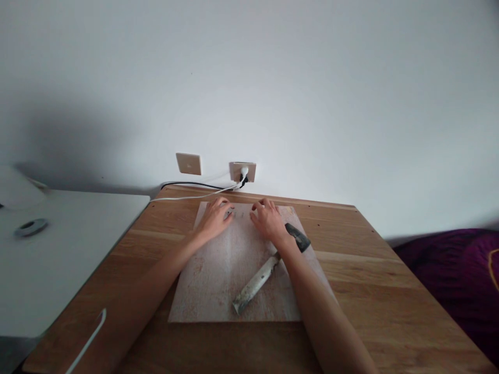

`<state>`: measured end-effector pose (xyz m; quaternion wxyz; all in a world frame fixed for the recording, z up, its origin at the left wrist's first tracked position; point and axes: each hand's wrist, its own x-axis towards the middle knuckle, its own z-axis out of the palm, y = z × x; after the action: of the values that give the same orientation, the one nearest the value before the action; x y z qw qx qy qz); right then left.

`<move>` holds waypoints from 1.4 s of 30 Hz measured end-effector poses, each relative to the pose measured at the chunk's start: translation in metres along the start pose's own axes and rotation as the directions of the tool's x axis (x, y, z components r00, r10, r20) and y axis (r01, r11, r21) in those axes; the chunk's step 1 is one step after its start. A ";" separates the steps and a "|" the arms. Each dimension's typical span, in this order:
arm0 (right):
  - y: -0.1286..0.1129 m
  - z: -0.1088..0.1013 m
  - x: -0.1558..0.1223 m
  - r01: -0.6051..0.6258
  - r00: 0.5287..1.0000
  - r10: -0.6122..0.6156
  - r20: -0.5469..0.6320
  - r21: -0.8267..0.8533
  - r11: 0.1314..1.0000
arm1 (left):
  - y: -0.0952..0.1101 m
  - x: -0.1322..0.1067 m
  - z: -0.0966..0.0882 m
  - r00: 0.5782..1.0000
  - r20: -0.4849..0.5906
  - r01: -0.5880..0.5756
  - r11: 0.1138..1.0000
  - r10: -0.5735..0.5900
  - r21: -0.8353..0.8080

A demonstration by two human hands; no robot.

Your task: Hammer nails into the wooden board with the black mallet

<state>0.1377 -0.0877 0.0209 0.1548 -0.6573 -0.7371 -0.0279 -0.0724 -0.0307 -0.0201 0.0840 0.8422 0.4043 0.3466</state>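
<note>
Steady your left hand point(218, 215) and right hand point(268, 221) over the far end of the board point(230, 259) on the worktop point(358, 275), and mind your right forearm point(314, 301), which crosses above the hammer point(255, 284) lying aslant there. Each grip curls half-open; whether either holds anything, I cannot tell.

Board point(210, 280): pale pinkish grey, mottled with rust-brown. Hammer point(258, 281): off-white handle with dark smudges, blackish head point(299, 239). Bench point(362, 275): brown, streaked with lighter wood grain. Wall point(296, 93): bluish white. Switch plate point(189, 164): golden tan. Plug point(244, 171): white. Cloth point(432, 265): deep purple, with a curved yellow line point(493, 265).
</note>
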 end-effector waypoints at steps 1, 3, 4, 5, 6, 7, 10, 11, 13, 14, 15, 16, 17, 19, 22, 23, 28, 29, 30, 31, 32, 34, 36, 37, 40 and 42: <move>0.005 -0.007 0.001 0.003 1.000 -0.003 -0.006 0.014 1.000 | -0.003 0.003 -0.006 1.000 0.009 -0.011 1.000 0.011 0.009; 0.018 -0.022 0.004 -0.002 1.000 0.004 -0.029 0.071 0.997 | -0.011 0.011 -0.020 0.999 0.028 -0.022 1.000 0.021 0.021; 0.026 -0.030 0.005 -0.024 0.999 0.029 -0.044 0.111 0.994 | -0.016 0.014 -0.027 0.998 0.057 -0.033 0.999 0.032 0.020; 0.035 -0.037 0.006 -0.050 0.997 0.057 -0.047 0.141 0.989 | -0.022 0.017 -0.035 0.995 0.095 -0.036 0.999 0.034 0.025; 0.044 -0.042 0.006 -0.080 0.996 0.086 -0.035 0.158 0.984 | -0.028 0.018 -0.042 0.991 0.129 -0.039 0.999 0.034 0.032; 0.052 -0.046 0.006 -0.109 0.994 0.111 -0.006 0.159 0.981 | -0.033 0.019 -0.049 0.986 0.165 -0.044 0.998 0.037 0.040; 0.072 -0.046 0.004 -0.171 0.983 0.160 0.093 0.126 0.977 | -0.046 0.018 -0.063 0.969 0.247 -0.040 0.998 0.026 0.049; 0.076 -0.044 0.003 -0.184 0.979 0.171 0.115 0.110 0.977 | -0.048 0.018 -0.066 0.962 0.271 -0.034 0.998 0.020 0.048; 0.080 -0.039 0.001 -0.209 0.969 0.196 0.150 0.071 0.975 | -0.050 0.017 -0.072 0.948 0.317 -0.027 0.998 0.008 0.055; 0.081 -0.036 0.000 -0.223 0.963 0.212 0.167 0.046 0.974 | -0.049 0.017 -0.074 0.941 0.337 -0.025 0.997 0.001 0.066; 0.081 -0.034 0.000 -0.235 0.957 0.227 0.183 0.022 0.972 | -0.047 0.018 -0.076 0.934 0.357 -0.024 0.996 -0.007 0.081; 0.081 -0.033 -0.001 -0.245 0.951 0.240 0.197 0.000 0.970 | -0.044 0.018 -0.078 0.927 0.375 -0.022 0.995 -0.017 0.098; 0.080 -0.032 -0.001 -0.253 0.945 0.252 0.209 -0.020 0.967 | -0.041 0.020 -0.079 0.919 0.393 -0.019 0.993 -0.028 0.115; 0.078 -0.031 0.000 -0.264 0.936 0.269 0.227 -0.053 0.963 | -0.032 0.023 -0.080 0.900 0.433 -0.008 0.988 -0.061 0.156; 0.076 -0.033 0.001 -0.277 0.925 0.292 0.244 -0.093 0.956 | -0.017 0.027 -0.079 0.864 0.487 -0.003 0.964 -0.131 0.266; 0.075 -0.033 0.001 -0.280 0.922 0.297 0.250 -0.103 0.955 | -0.012 0.029 -0.077 0.855 0.497 -0.008 0.954 -0.149 0.300; 0.072 -0.035 0.002 -0.299 0.910 0.324 0.258 -0.133 0.945 | 0.001 0.031 -0.074 0.839 0.529 -0.058 0.944 -0.130 0.324; 0.072 -0.036 0.001 -0.303 0.908 0.329 0.259 -0.137 0.943 | 0.002 0.031 -0.074 0.841 0.527 -0.061 0.944 -0.125 0.323; 0.071 -0.036 0.001 -0.305 0.906 0.332 0.261 -0.140 0.942 | 0.002 0.030 -0.074 0.844 0.522 -0.063 0.944 -0.124 0.325; 0.071 -0.036 0.001 -0.306 0.905 0.335 0.263 -0.143 0.941 | 0.001 0.030 -0.074 0.847 0.517 -0.064 0.943 -0.122 0.327; 0.070 -0.036 0.001 -0.308 0.904 0.337 0.265 -0.146 0.940 | 0.001 0.030 -0.074 0.850 0.514 -0.067 0.943 -0.118 0.327; 0.068 -0.036 0.001 -0.312 0.901 0.343 0.266 -0.153 0.938 | -0.001 0.031 -0.073 0.852 0.514 -0.079 0.945 -0.101 0.317; 0.066 -0.036 0.001 -0.319 0.897 0.353 0.265 -0.163 0.934 | -0.003 0.031 -0.072 0.850 0.520 -0.095 0.949 -0.080 0.301; 0.065 -0.037 0.002 -0.323 0.896 0.358 0.264 -0.168 0.931 | -0.004 0.032 -0.071 0.849 0.524 -0.102 0.950 -0.072 0.296; 0.065 -0.037 0.002 -0.329 0.892 0.367 0.264 -0.179 0.927 | -0.006 0.033 -0.068 0.849 0.525 -0.115 0.951 -0.055 0.286; 0.065 -0.037 0.002 -0.331 0.891 0.371 0.263 -0.183 0.926 | -0.007 0.033 -0.068 0.850 0.524 -0.119 0.952 -0.049 0.282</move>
<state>0.2083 -0.0859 0.0456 0.0022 -0.7853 -0.6172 0.0489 -0.1063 -0.0113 0.0446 0.0542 0.9146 0.3988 0.0385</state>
